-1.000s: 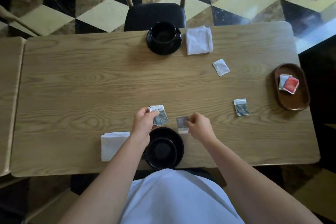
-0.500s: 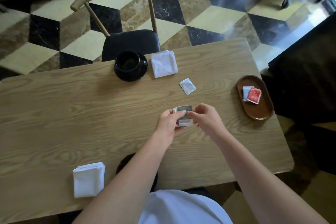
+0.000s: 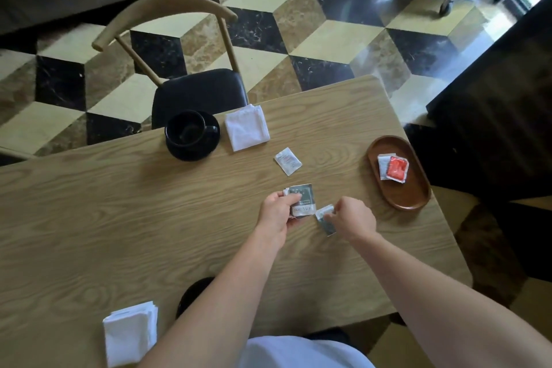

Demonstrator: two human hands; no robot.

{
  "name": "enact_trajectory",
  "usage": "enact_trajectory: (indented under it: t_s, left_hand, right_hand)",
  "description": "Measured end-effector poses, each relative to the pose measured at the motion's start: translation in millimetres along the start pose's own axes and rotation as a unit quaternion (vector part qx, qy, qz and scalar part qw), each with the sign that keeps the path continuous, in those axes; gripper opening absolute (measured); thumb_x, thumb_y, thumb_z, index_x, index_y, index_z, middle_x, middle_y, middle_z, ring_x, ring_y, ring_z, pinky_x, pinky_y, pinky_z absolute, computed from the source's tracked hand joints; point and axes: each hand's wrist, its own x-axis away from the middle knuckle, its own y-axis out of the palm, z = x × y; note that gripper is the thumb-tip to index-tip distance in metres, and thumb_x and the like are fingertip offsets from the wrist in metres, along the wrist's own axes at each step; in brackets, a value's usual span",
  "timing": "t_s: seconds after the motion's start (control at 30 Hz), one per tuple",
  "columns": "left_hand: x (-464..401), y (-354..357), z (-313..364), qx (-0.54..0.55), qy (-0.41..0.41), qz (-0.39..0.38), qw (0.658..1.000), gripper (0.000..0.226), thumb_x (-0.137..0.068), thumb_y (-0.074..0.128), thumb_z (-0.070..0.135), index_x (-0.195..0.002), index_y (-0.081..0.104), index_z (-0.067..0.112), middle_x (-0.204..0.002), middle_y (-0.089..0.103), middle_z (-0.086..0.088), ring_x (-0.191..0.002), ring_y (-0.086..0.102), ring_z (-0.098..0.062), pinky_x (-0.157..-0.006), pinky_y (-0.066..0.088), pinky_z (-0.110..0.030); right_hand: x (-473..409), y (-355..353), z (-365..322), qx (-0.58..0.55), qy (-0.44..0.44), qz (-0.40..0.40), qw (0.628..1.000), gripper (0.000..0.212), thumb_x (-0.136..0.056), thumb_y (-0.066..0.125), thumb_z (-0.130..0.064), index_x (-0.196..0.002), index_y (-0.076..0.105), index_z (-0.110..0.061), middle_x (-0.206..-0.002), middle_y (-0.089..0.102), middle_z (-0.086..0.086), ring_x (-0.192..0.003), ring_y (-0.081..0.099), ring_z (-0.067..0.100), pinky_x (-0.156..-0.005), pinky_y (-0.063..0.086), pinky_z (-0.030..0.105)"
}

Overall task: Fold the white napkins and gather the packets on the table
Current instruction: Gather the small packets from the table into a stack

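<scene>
The left hand (image 3: 276, 212) grips a small stack of grey packets (image 3: 303, 199) just above the bench (image 3: 119, 218); the right hand (image 3: 354, 218) pinches another grey packet (image 3: 325, 218) lying on the wood beside it. Best to lift that one by its edge and slide it squarely onto the stack (loose corners slip). One white packet (image 3: 288, 161) waits farther out, and two packets, one white, one red, lie in the brown tray (image 3: 415, 197). Two folded napkins: one (image 3: 247, 127) by the black cup (image 3: 191, 134), one (image 3: 130, 333) at the near edge.
</scene>
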Motion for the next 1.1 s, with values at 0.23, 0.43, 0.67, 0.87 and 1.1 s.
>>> enact_trajectory:
  t_s: [0.23, 0.43, 0.67, 0.87, 1.1]
  left_hand:
    - [-9, -12, -2, -0.012, 0.001, 0.023, 1.000, 0.012, -0.088, 0.062, 0.004, -0.097, 0.058, 0.010, -0.084, 0.070, -0.011, -0.069, 0.067, -0.021, -0.059, 0.055, -0.030]
    - [-13, -17, -4, -0.007, 0.002, 0.059, 0.998, 0.017, -0.081, 0.052, 0.007, -0.094, 0.060, 0.011, -0.080, 0.067, -0.011, -0.063, 0.063, -0.023, -0.061, 0.050, -0.031]
    - [-18, -15, 5, -0.019, 0.016, 0.058, 0.998, 0.023, -0.088, 0.049, 0.015, -0.108, 0.060, 0.009, -0.088, 0.071, -0.008, -0.072, 0.066, -0.020, -0.062, 0.054, -0.030]
    - [-16, -12, 15, 0.041, 0.002, -0.041, 0.998, 0.042, -0.077, 0.052, 0.028, -0.105, 0.077, 0.011, -0.090, 0.076, -0.009, -0.073, 0.071, -0.019, -0.062, 0.055, -0.029]
    - [-26, -20, 17, 0.047, 0.039, 0.017, 0.998, 0.012, -0.091, 0.059, 0.005, -0.102, 0.059, 0.011, -0.090, 0.075, -0.009, -0.074, 0.072, -0.020, -0.061, 0.056, -0.031]
  right_hand:
    - [-2, 5, -12, -0.038, 0.014, -0.016, 0.999, 0.021, -0.082, 0.066, -0.029, -0.078, 0.071, -0.009, -0.083, 0.071, 0.008, -0.084, 0.068, 0.030, -0.062, 0.042, 0.027]
    - [7, -30, -37, -0.401, -0.003, -0.077, 0.913, 0.019, -0.078, 0.081, -0.026, -0.067, 0.071, -0.013, -0.054, 0.061, -0.008, -0.050, 0.051, 0.005, -0.040, 0.034, 0.017]
    - [13, -49, -61, -0.399, -0.055, -0.116, 0.908, 0.018, -0.079, 0.079, -0.028, -0.075, 0.069, -0.014, -0.059, 0.063, -0.013, -0.049, 0.049, 0.002, -0.041, 0.034, 0.015]
    - [2, -40, -75, -0.345, -0.065, -0.100, 0.931, 0.017, -0.078, 0.073, -0.022, -0.066, 0.063, -0.015, -0.057, 0.057, -0.007, -0.049, 0.048, 0.004, -0.040, 0.033, 0.014]
    - [-33, -39, -91, -0.351, -0.036, -0.104, 0.930, 0.016, -0.074, 0.069, -0.031, -0.076, 0.066, -0.016, -0.075, 0.073, 0.000, -0.056, 0.062, 0.009, -0.046, 0.040, 0.019]
